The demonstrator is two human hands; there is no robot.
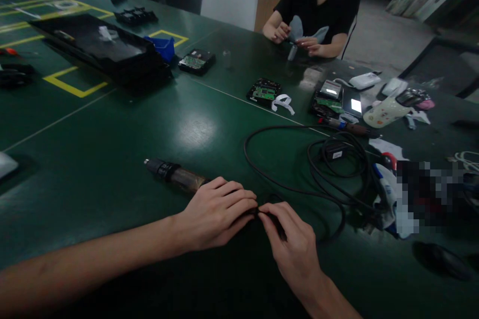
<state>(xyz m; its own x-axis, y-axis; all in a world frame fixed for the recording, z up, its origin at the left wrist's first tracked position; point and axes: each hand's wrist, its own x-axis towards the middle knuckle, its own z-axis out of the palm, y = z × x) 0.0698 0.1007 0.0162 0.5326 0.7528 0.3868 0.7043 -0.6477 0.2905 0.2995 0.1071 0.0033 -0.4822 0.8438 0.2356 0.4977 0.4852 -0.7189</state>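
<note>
An electric screwdriver (183,177) with a dark body lies on the green table, its silver tip pointing to the upper left. My left hand (220,212) is closed over the rear of its body from above. At the tail end, my right hand (290,237) pinches with thumb and forefinger, touching or nearly touching the left fingertips. A black cable (262,172) curves round and runs in behind my right hand, so its end seems to be in the pinch. The joint between cable and screwdriver is hidden by my fingers.
Cable coils (337,159) lie to the right. Hard drives with green boards (264,90) stand further back, near a second screwdriver (352,127) and a patterned cup (385,112). A black tray (101,45) and blue bin (162,49) sit left. Opposite, a co-worker's hands (295,40) handle something small.
</note>
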